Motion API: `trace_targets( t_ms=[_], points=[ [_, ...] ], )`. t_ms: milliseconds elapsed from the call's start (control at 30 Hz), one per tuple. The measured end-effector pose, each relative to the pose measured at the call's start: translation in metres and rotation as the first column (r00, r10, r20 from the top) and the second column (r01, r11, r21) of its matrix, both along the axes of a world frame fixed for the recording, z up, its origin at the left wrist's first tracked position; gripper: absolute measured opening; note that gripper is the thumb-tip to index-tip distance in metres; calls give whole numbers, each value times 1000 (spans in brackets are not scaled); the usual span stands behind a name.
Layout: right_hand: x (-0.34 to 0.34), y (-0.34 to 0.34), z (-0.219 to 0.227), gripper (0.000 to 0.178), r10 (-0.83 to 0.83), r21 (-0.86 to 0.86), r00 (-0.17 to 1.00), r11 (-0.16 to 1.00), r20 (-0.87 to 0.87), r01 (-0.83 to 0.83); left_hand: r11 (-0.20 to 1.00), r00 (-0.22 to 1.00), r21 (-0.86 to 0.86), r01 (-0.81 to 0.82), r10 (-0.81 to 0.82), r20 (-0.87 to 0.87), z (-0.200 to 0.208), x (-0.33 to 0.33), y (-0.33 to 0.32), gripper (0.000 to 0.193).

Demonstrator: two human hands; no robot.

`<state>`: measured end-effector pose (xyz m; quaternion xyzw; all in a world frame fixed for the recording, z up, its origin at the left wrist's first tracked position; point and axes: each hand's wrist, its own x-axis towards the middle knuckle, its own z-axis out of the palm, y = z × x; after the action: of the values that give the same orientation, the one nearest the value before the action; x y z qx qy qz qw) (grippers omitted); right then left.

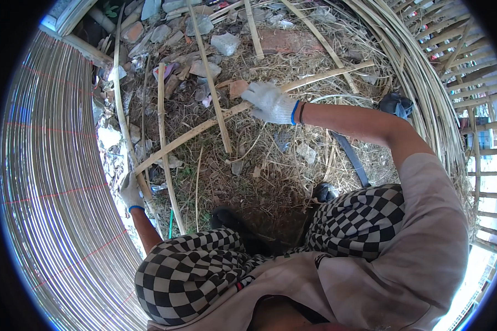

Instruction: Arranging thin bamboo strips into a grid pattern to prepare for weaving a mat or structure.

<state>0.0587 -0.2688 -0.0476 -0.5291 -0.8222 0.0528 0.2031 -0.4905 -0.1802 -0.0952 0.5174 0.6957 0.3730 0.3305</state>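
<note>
1. Shirt (392,248), nearest the camera, is loose; its cloth could snag on a rough end if the person leaned. Count: one.
2. Screen (55,160), tall and tied with red thread, stands at the left. A long slat swung that way could knock it. Count: one.
3. Bundle (411,83) of long strips curves along the right. The right elbow, near it, could catch a strip when drawn back. Count: one bundle; its strips overlap too much to number.
4. Crosspiece (190,132), the slat at the hands, slants between them across the ground, rising to the right. It could slip or turn, since it seems to rest unfastened over others. Count: one.
5. Slats (209,77) of similar width run roughly up the picture. A push on the crosspiece could shift them, as no ties show. Count: five.
6. Hands, two, both gloved. The right hand (270,103) looks loosely closed about the crosspiece near its middle; splinters could prick through its glove. The left hand (131,192) touches the crosspiece's left end; its fingers are too hidden to tell how far they close, and it could be pinched there.
7. Dark bar (350,157) lies beside the right knee; if sharp, it could cut. Count: one.
8. Stones (225,44) could make the slats rock. Count: many, too jumbled to number.
</note>
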Motion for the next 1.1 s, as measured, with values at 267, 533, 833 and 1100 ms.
trace_targets(
  t_ms=[267, 533, 833, 1100],
  points=[
    [71, -24, 14, 39, -340, 212, 940, 916, -41, 340, 994, 991, -88, 67, -56, 124, -2, -34, 3, 43],
    [225, -83, -11, 53, -935, 8, 300, 304, -191, 953, 982, 987, -137, 130, -115, 108, -9, -35, 18, 41],
    [244, -94, -14, 54, -885, -343, 440, 369, 154, 864, 942, 976, -325, 85, -14, 216, -11, -36, 25, 39],
    [248, -98, 0, 41, -894, -273, 426, 380, 136, 884, 988, 930, -142, 60, -4, 367, -25, -25, 10, 37]
  ],
)
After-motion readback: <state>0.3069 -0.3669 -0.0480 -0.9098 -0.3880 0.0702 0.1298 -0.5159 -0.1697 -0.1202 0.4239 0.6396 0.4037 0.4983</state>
